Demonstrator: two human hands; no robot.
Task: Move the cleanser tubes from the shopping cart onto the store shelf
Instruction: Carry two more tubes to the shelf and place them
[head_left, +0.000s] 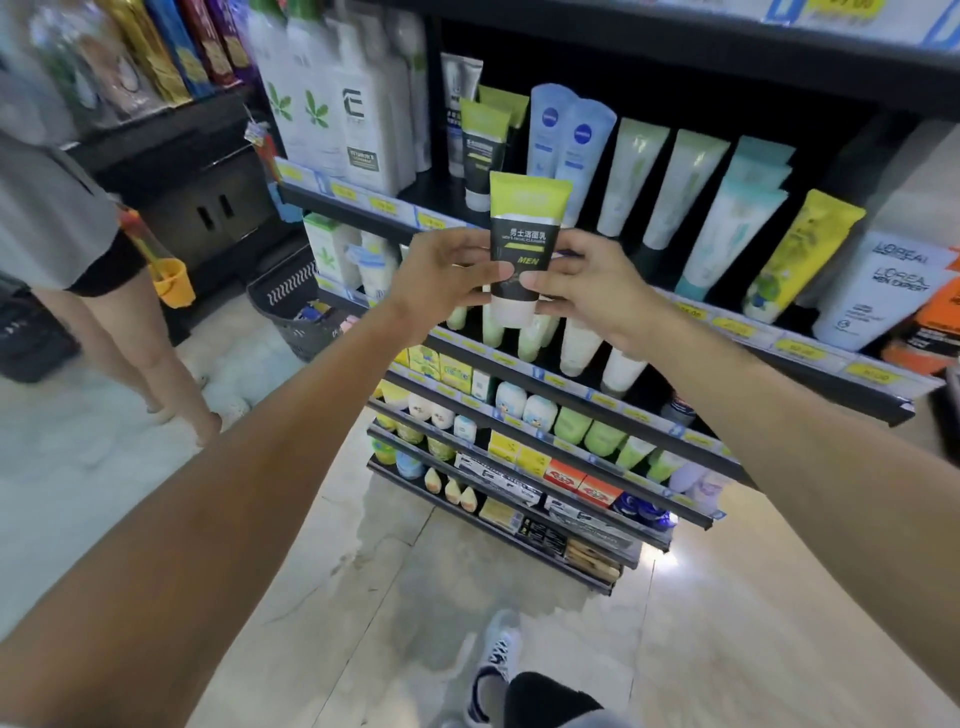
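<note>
A green-and-black cleanser tube (524, 228) marked MEN stands cap down in the air before the shelf. My left hand (447, 275) pinches its left side and my right hand (587, 286) pinches its right side near the white cap. Behind it on the store shelf (405, 213) stand two matching green-and-black tubes (485, 140). The dark shopping basket (291, 306) sits on the floor to the left, with some items inside it.
Blue, pale green, teal and yellow tubes (571, 150) line the same shelf to the right, beside white L'Oreal tubes (883, 291). Large white bottles (358, 119) stand on the left. Lower shelves hold boxes and bottles. A person (78, 234) stands at the left.
</note>
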